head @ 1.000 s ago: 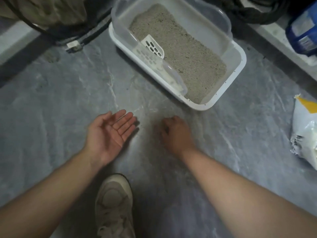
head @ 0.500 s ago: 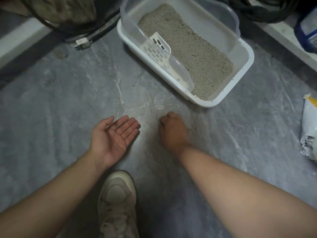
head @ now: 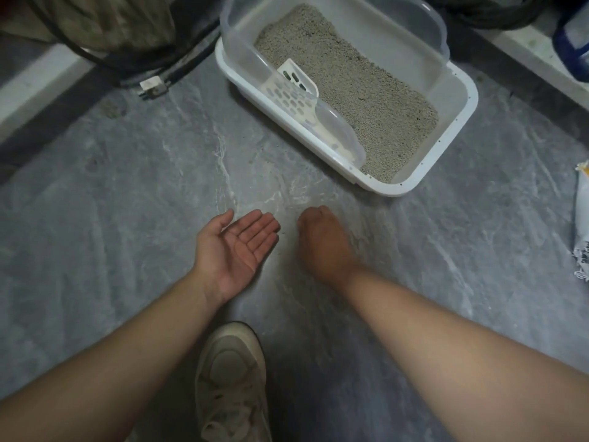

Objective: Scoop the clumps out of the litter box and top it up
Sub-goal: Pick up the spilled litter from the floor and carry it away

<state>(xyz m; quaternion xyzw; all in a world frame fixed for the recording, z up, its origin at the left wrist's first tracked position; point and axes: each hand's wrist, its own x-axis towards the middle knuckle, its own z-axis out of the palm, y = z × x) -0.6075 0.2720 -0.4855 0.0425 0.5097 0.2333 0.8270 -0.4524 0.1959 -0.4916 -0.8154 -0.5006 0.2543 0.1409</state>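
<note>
A white litter box (head: 411, 187) with a clear raised guard stands on the grey floor ahead of me. Grey litter (head: 366, 90) fills it. A white slotted scoop (head: 293, 94) leans inside against the box's left wall. My left hand (head: 239, 247) lies palm up on the floor with straight fingers and holds nothing. Just to its right my right hand (head: 322, 244) rests knuckles up on the floor, fingers curled under; what is beneath them is hidden. A few stray litter grains (head: 279, 231) lie between the hands.
My beige shoe (head: 231, 378) stands below the hands. A white and yellow bag (head: 583, 218) lies at the right edge. A blue container (head: 573, 43) sits on the ledge at top right. Black cables and a plug (head: 153, 86) lie at top left.
The view has shifted so the litter box sits further right. My right hand has slid slightly toward the left hand along the floor. The left palm stays open.
</note>
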